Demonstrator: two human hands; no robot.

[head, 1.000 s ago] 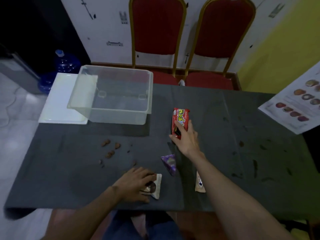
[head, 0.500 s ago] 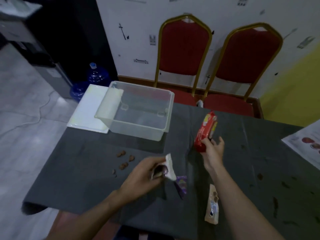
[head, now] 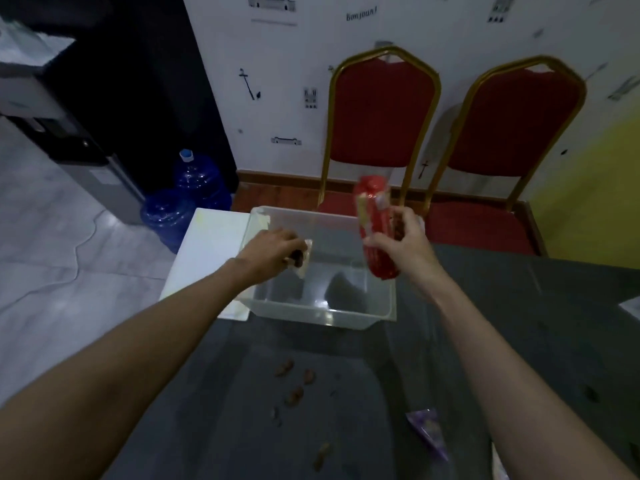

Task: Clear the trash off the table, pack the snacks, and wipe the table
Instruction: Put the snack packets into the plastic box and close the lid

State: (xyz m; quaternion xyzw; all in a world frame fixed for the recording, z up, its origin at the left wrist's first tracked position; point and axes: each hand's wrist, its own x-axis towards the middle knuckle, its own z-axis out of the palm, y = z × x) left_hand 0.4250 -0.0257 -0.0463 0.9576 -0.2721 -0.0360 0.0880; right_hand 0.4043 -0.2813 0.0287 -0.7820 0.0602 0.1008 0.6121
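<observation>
Head view: the left hand (head: 273,252) pinches a small pale packet (head: 306,256), mostly hidden under its fingers, over the clear bin (head: 346,318). The right hand (head: 401,244) grips the red snack pack (head: 372,206), which is blurred, above the bin's right rim. A purple wrapper (head: 429,431) lies on the dark surface (head: 519,323), edged by the forearm.
</observation>
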